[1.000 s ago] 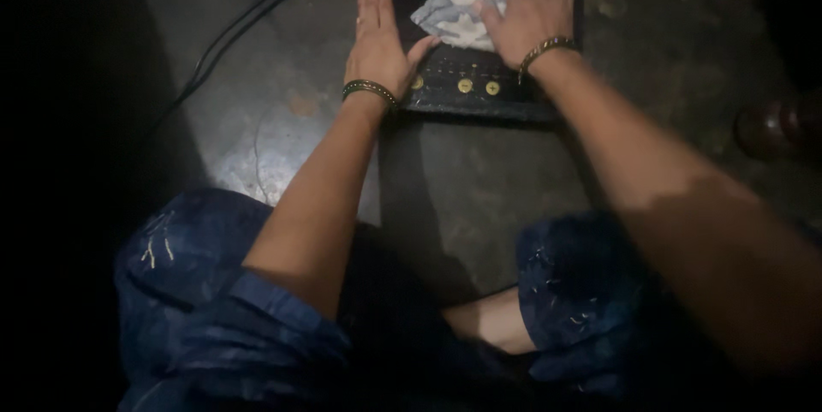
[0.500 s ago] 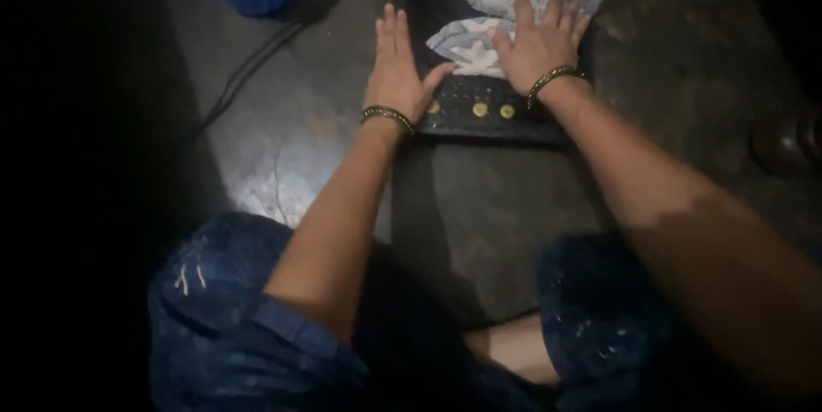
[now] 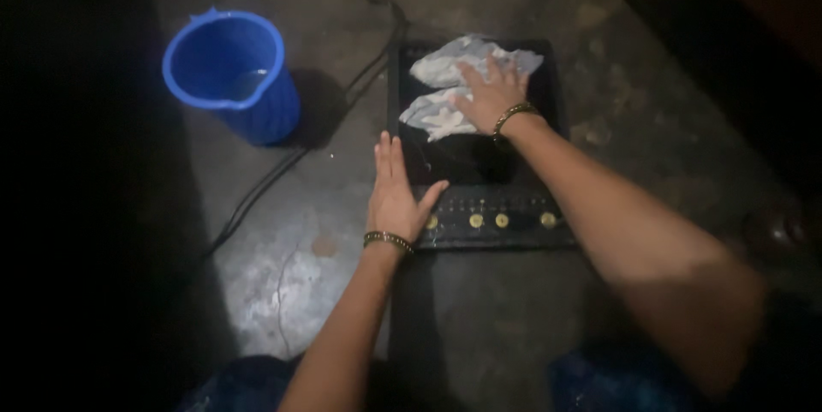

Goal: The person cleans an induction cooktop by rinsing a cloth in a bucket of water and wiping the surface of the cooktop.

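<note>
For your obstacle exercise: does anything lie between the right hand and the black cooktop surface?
Yes. A crumpled white cloth lies under the right hand, between it and the cooktop. The left hand rests flat on the cooktop's left edge with nothing visible between.

Dim and grainy, lit only at centre, black toward left and right edges, soft blur on the near forearm.

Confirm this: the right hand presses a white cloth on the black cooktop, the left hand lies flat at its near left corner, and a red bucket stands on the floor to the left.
Not quite: the bucket is blue, not red, as the head view shows. The rest holds: the right hand presses the white cloth on the black cooktop, and the left hand lies flat at its near left corner.
</note>
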